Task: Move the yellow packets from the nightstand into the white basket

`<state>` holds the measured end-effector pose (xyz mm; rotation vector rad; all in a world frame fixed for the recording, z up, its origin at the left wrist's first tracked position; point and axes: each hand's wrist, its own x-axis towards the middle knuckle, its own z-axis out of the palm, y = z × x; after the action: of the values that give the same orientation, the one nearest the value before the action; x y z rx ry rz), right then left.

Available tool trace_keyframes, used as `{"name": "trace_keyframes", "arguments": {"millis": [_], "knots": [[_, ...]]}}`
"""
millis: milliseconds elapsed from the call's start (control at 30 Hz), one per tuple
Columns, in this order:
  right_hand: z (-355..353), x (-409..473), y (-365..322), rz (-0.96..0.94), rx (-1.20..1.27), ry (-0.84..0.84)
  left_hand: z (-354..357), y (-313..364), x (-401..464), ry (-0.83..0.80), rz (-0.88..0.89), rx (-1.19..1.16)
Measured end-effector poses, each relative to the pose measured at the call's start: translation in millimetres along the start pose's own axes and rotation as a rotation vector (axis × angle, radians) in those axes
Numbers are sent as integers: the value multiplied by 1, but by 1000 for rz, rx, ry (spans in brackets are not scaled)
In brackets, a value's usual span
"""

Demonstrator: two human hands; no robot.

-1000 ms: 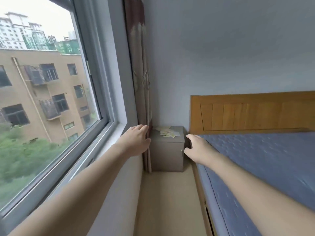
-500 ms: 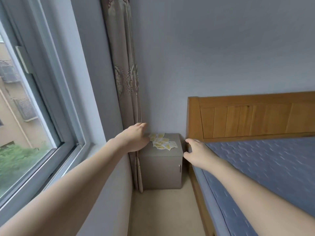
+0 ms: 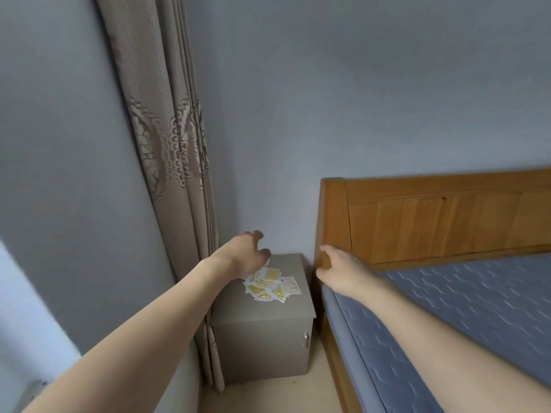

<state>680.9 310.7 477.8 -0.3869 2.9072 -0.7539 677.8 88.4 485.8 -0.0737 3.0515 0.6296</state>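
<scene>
Several yellow-and-white packets [image 3: 272,284] lie in a loose pile on top of a grey nightstand [image 3: 262,338] in the room's corner. My left hand [image 3: 243,254] reaches out over the pile's far left side, fingers loosely curled, holding nothing. My right hand [image 3: 335,271] hangs in the air to the right of the nightstand, in front of the bed's corner post, fingers loosely bent and empty. No white basket shows in this view.
A brown patterned curtain [image 3: 170,144] hangs left of the nightstand down to the floor. A wooden headboard [image 3: 432,222] and a blue mattress [image 3: 462,317] fill the right side. A narrow strip of beige floor [image 3: 268,394] runs between wall and bed.
The view has swung right and closer, so the window has left the frame. Both hands have come nearer the nightstand, the left one now over the packets.
</scene>
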Motion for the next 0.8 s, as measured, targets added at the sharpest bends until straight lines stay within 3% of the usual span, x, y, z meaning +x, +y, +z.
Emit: {"name": "trace_keyframes", "arguments": {"millis": [267, 533, 800], "knots": [[24, 226, 13, -10, 142, -64, 3, -77, 200, -41, -252, -54], [93, 418, 15, 115, 215, -186, 53, -160, 361, -95, -414, -192], [177, 573, 35, 409, 235, -250, 142, -255, 518, -237, -579, -191]]}}
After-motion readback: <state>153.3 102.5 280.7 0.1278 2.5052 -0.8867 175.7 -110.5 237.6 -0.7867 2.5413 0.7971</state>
